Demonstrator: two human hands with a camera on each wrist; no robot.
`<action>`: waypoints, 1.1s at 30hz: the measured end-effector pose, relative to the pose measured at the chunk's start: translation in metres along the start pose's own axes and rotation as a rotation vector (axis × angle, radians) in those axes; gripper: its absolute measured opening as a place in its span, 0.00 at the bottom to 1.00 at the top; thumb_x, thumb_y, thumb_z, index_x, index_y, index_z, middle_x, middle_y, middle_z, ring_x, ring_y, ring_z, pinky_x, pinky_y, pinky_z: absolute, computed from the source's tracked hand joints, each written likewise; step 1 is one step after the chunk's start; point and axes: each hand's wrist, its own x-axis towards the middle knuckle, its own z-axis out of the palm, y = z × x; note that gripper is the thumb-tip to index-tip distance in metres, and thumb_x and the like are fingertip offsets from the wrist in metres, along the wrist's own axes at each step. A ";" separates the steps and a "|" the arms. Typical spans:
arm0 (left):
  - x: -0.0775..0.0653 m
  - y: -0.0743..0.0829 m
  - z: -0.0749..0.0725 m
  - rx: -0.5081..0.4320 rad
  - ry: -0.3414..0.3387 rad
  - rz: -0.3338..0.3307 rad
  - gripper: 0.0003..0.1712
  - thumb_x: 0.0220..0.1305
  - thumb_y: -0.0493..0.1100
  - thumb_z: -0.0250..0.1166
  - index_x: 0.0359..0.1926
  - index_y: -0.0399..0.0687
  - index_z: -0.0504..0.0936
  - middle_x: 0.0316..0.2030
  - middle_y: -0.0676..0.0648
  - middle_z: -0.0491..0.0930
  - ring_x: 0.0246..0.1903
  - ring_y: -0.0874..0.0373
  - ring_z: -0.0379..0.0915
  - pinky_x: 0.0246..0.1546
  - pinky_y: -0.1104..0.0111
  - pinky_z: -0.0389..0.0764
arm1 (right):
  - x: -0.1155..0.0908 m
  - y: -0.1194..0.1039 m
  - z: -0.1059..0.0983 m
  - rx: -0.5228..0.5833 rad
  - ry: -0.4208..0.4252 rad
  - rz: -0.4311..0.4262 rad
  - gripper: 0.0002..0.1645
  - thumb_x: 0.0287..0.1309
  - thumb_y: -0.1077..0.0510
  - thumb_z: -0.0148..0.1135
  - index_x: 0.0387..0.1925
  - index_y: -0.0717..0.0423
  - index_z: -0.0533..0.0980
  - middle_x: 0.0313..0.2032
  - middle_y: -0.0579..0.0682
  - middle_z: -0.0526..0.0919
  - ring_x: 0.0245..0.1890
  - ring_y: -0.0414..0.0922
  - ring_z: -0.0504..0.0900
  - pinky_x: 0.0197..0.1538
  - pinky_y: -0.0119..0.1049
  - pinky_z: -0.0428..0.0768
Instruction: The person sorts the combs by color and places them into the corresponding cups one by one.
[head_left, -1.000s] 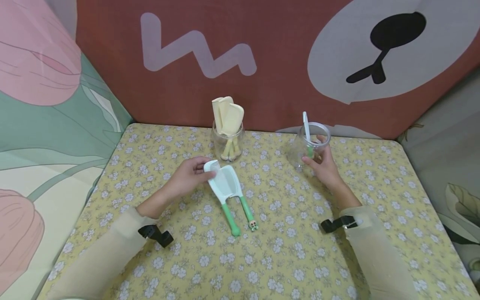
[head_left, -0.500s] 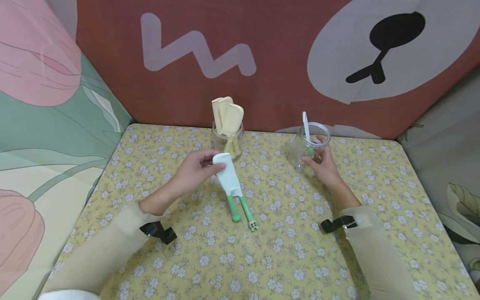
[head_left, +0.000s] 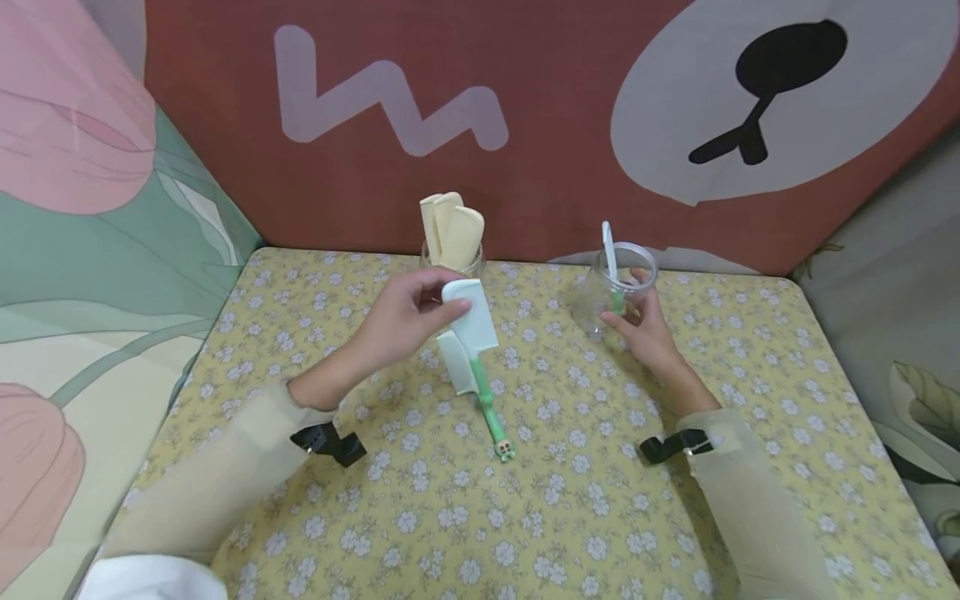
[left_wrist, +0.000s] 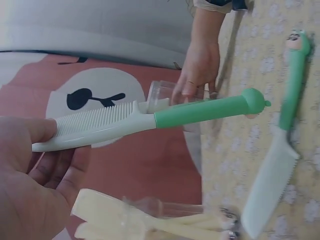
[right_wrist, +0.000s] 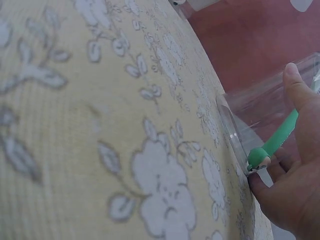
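While the left hand pinches a comb by its white head, above the table and left of the jar that the right hand grips, the comb looks light, stiff and slick — its green handle probably offering the surest hold.

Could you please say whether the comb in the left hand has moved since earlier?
Yes: in the head view, the held comb has shifted right and upward relative to the lying comb on the table.
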 end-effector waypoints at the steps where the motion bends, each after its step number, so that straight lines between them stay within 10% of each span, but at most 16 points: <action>1: 0.003 0.003 0.000 0.000 0.000 0.014 0.12 0.68 0.32 0.67 0.51 0.33 0.84 0.45 0.40 0.84 0.40 0.52 0.84 0.41 0.66 0.86 | 0.000 0.000 0.000 -0.004 0.003 0.001 0.54 0.67 0.65 0.65 0.79 0.59 0.39 0.74 0.69 0.56 0.75 0.66 0.54 0.74 0.63 0.55; 13: 0.045 0.041 0.008 0.033 -0.014 0.211 0.12 0.68 0.33 0.67 0.52 0.36 0.84 0.44 0.44 0.84 0.39 0.57 0.81 0.40 0.65 0.84 | -0.003 -0.006 0.001 -0.023 0.005 -0.007 0.52 0.68 0.65 0.64 0.79 0.59 0.40 0.72 0.72 0.57 0.74 0.66 0.54 0.74 0.64 0.54; 33: 0.115 0.095 0.049 0.022 0.074 0.342 0.15 0.72 0.33 0.63 0.56 0.32 0.79 0.46 0.40 0.82 0.40 0.56 0.80 0.43 0.70 0.81 | 0.010 0.030 -0.003 -0.033 0.017 -0.022 0.54 0.69 0.65 0.63 0.80 0.52 0.38 0.74 0.67 0.55 0.75 0.64 0.54 0.72 0.64 0.58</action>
